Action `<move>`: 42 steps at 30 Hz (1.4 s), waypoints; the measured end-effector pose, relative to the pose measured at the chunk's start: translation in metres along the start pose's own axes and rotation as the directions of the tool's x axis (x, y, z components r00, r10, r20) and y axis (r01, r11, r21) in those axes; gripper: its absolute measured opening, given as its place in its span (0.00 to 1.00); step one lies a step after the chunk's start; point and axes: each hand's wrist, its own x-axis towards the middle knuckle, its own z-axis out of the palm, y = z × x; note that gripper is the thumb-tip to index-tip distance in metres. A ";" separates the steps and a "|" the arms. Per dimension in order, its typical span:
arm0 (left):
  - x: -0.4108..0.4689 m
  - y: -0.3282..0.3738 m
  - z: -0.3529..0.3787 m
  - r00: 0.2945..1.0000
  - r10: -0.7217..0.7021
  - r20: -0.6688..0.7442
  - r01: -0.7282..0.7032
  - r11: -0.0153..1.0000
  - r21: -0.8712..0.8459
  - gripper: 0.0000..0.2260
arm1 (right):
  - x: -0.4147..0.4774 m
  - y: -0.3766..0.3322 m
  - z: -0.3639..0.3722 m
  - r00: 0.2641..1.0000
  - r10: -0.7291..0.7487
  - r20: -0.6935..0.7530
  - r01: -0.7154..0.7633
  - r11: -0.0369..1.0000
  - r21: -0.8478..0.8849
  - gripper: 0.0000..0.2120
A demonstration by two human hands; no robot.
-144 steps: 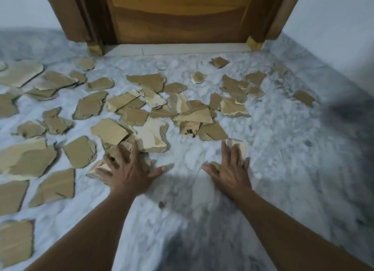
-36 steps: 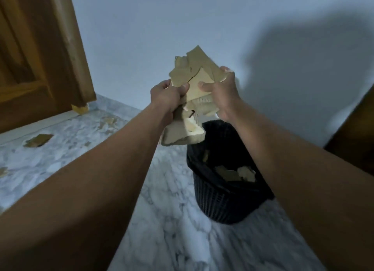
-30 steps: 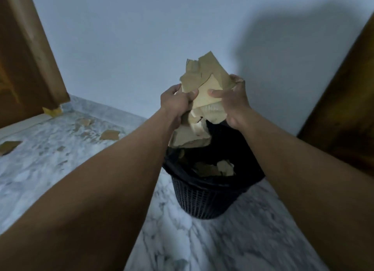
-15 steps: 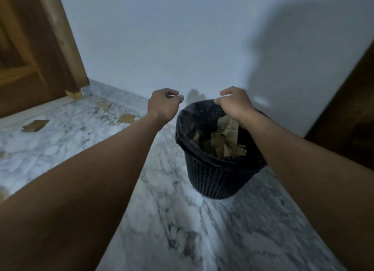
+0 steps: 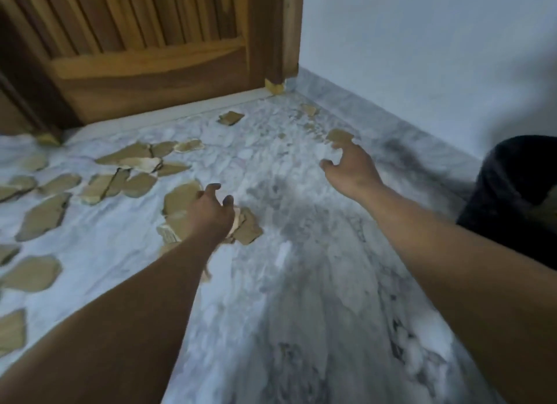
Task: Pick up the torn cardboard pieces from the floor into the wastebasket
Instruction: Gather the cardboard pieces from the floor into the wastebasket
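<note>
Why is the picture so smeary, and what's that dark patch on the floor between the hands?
In the head view, blur, likely from camera movement, smears the marble floor and the black wastebasket at the right edge; the dark patch between the left hand and right hand looks like a soft shadow; the lighting is dim.

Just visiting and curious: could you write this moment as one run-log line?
left hand: open, over cardboard pieces | right hand: open, near small piece | wastebasket: far right | floor: many pieces lying
</note>
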 end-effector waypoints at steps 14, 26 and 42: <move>0.055 -0.177 0.004 0.990 0.114 0.077 -0.134 0.932 0.336 0.42 | -0.001 -0.052 0.302 0.955 0.049 0.292 0.025 0.969 -0.245 0.45; 0.078 -0.194 0.000 0.997 -0.048 -0.057 0.064 0.942 0.329 0.49 | 0.083 -0.131 0.362 0.875 -0.242 0.420 0.287 0.957 -0.047 0.34; 0.048 -0.174 -0.002 0.966 -0.160 -0.201 0.208 0.946 0.249 0.36 | -0.009 -0.122 0.324 0.885 0.019 0.466 -0.118 0.976 0.185 0.14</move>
